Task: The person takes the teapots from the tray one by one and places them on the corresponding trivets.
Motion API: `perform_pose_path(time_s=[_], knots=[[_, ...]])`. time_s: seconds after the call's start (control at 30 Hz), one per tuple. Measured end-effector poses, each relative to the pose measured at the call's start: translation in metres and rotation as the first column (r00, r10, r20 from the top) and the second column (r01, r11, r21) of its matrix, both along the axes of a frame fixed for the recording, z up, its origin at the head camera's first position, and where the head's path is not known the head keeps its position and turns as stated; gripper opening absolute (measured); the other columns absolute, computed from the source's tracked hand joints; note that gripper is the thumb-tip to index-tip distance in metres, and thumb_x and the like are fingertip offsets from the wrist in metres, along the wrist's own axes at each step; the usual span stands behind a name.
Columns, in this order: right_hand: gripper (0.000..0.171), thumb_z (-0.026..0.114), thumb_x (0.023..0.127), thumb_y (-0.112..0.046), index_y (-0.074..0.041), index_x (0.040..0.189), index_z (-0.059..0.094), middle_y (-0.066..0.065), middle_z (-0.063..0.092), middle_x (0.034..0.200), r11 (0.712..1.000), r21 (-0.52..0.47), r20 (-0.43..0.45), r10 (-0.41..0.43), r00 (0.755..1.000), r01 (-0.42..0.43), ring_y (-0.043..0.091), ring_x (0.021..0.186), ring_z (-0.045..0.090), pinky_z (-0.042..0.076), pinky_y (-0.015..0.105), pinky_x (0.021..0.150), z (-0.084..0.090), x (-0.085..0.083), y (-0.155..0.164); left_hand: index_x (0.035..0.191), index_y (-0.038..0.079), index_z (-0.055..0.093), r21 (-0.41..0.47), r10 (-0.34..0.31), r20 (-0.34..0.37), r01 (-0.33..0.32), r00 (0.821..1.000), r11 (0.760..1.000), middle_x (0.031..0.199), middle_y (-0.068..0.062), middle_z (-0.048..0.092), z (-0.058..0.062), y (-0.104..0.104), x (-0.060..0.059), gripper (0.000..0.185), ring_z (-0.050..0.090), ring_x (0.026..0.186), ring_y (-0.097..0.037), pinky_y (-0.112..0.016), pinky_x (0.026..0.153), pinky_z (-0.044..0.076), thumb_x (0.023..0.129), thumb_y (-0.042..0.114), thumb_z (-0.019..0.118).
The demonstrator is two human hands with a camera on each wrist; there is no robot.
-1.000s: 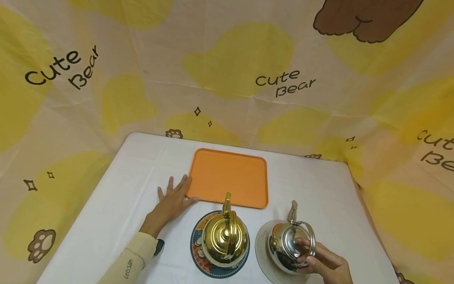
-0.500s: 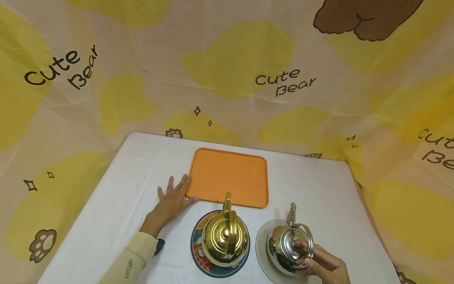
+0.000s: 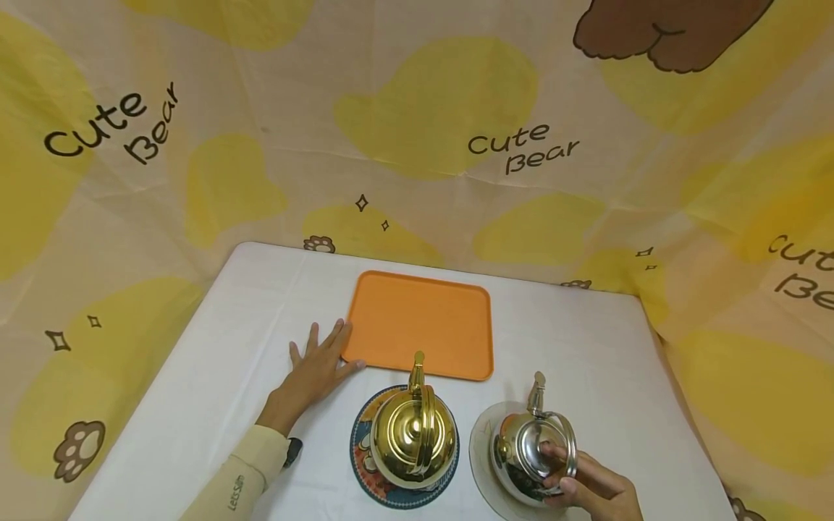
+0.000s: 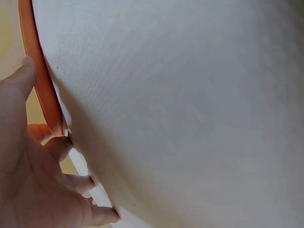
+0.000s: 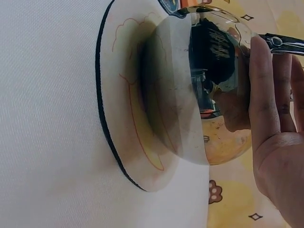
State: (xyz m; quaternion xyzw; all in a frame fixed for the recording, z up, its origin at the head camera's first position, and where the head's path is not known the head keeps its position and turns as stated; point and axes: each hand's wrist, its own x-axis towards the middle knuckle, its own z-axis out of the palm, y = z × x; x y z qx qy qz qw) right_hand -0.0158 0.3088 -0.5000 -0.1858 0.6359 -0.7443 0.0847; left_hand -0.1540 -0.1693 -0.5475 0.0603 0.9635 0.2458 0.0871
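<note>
Right hand (image 3: 589,486) curled over the near right side of the round polished silver metal teapot (image 3: 529,456), fingers (image 5: 266,90) laid against the shiny belly and thumb up by the arched silver handle (image 3: 565,441); hold on the handle itself not fully shown, though the fingers plainly wrapped the pot's body. Silver teapot seated upright on a pale round coaster with a dark rim (image 5: 118,118), at the near right part of the white cloth-covered table (image 3: 195,405), spout (image 3: 537,387) aimed away from the person toward the far edge, so long axis running near to far with the grip at the near end. Left hand (image 3: 316,370) flat and spread on the table, fingers straight, thumb (image 4: 21,78) touching the near left corner of the flat orange rectangular plastic tray (image 3: 423,322), holding nothing. Orange tray lying beyond and to the left of the silver teapot, nearer the left hand than the right. Round shiny gold metal teapot (image 3: 413,436) upright on a blue patterned round coaster (image 3: 360,452), between the two hands, just beside the silver one and directly in front of the tray's near edge, untouched. Yellow and cream bear-print cloth backdrop (image 3: 456,116) hung behind and around the table
</note>
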Motion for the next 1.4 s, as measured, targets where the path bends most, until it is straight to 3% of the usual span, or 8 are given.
perform_pose_path(time_s=[0.3, 0.47, 0.67, 0.9, 1.03, 1.17, 1.27, 1.4], knots=[[0.05, 0.04, 0.099, 0.026, 0.012, 0.142, 0.059, 0.006, 0.073, 0.136, 1.0, 0.024, -0.039, -0.006, 0.999, 0.007, 0.017, 0.101, 0.076, 0.066, 0.047, 0.07, -0.002, -0.001, 0.004, 0.17, 0.01, 0.023, 0.001, 0.0, 0.007, -0.001, 1.0, 1.0, 0.176, -0.018, 0.019, 0.0, 0.0, 0.0, 0.089, -0.001, 0.157, -0.062, -0.09, 0.111, -0.004, 0.104, 0.057, 0.059], [0.048, 0.036, 0.105, 0.02, 0.005, 0.14, 0.064, 0.005, 0.078, 0.126, 0.989, 0.084, -0.022, -0.124, 0.992, 0.125, 0.017, 0.096, 0.077, 0.065, 0.046, 0.065, 0.004, -0.002, 0.007, 0.17, 0.01, 0.024, 0.008, -0.001, -0.005, 0.001, 1.0, 1.0, 0.175, -0.018, 0.019, 0.0, 0.001, -0.001, 0.089, 0.0, 0.157, -0.062, -0.09, 0.111, -0.003, 0.104, 0.056, 0.061], [0.039, 0.045, 0.106, 0.014, -0.001, 0.13, 0.073, -0.001, 0.08, 0.118, 0.929, 0.225, 0.015, -0.304, 0.953, 0.293, 0.016, 0.092, 0.077, 0.065, 0.041, 0.063, 0.014, -0.008, 0.009, 0.17, 0.01, 0.023, 0.006, 0.0, 0.005, 0.0, 1.0, 1.0, 0.176, -0.018, 0.019, 0.0, 0.002, -0.001, 0.089, -0.001, 0.157, -0.061, -0.09, 0.111, -0.003, 0.104, 0.056, 0.06], [0.028, 0.057, 0.106, 0.004, 0.011, 0.132, 0.066, -0.008, 0.079, 0.119, 0.846, 0.421, 0.017, -0.369, 0.929, 0.328, 0.017, 0.09, 0.077, 0.066, 0.036, 0.072, 0.028, -0.023, 0.011, 0.17, 0.01, 0.023, -0.008, -0.007, 0.016, 0.007, 1.0, 1.0, 0.176, -0.018, 0.019, 0.003, 0.002, -0.002, 0.088, 0.001, 0.157, -0.062, -0.09, 0.111, -0.001, 0.105, 0.056, 0.059], [0.033, 0.064, 0.106, -0.005, 0.003, 0.138, 0.066, -0.009, 0.078, 0.119, 0.753, 0.556, -0.07, -0.379, 0.923, 0.351, 0.014, 0.091, 0.076, 0.065, 0.033, 0.075, 0.033, -0.035, 0.011, 0.17, 0.01, 0.022, 0.007, -0.006, 0.027, 0.006, 1.0, 1.0, 0.176, -0.02, 0.016, 0.007, 0.001, -0.001, 0.088, 0.001, 0.157, -0.062, -0.09, 0.111, -0.001, 0.105, 0.056, 0.059], [0.038, 0.071, 0.103, -0.014, -0.017, 0.141, 0.069, -0.007, 0.076, 0.122, 0.57, 0.697, -0.304, -0.314, 0.9, 0.435, 0.0, 0.097, 0.069, 0.061, 0.023, 0.076, 0.037, -0.049, 0.013, 0.17, 0.01, 0.021, 0.035, -0.002, 0.02, 0.001, 1.0, 0.999, 0.176, -0.022, 0.013, 0.012, -0.001, 0.002, 0.088, 0.001, 0.157, -0.062, -0.09, 0.111, -0.002, 0.105, 0.056, 0.058], [0.042, 0.076, 0.1, -0.02, -0.022, 0.141, 0.069, -0.001, 0.074, 0.13, 0.438, 0.743, -0.452, -0.229, 0.862, 0.506, 0.004, 0.104, 0.068, 0.058, 0.02, 0.08, 0.04, -0.062, 0.016, 0.171, 0.011, 0.021, 0.048, 0.0, 0.008, 0.0, 1.0, 0.999, 0.177, -0.021, 0.01, 0.017, -0.002, 0.003, 0.087, 0.0, 0.158, -0.06, -0.089, 0.112, -0.003, 0.106, 0.058, 0.056], [0.051, 0.076, 0.1, -0.028, -0.014, 0.147, 0.064, 0.016, 0.064, 0.145, 0.364, 0.788, -0.489, -0.119, 0.864, 0.496, 0.039, 0.125, 0.061, 0.055, 0.058, 0.1, 0.045, -0.078, 0.021, 0.171, 0.014, 0.021, 0.052, -0.001, -0.011, 0.002, 1.0, 0.999, 0.177, -0.019, 0.009, 0.024, -0.003, 0.007, 0.087, -0.001, 0.159, -0.059, -0.089, 0.113, -0.004, 0.105, 0.06, 0.055]])
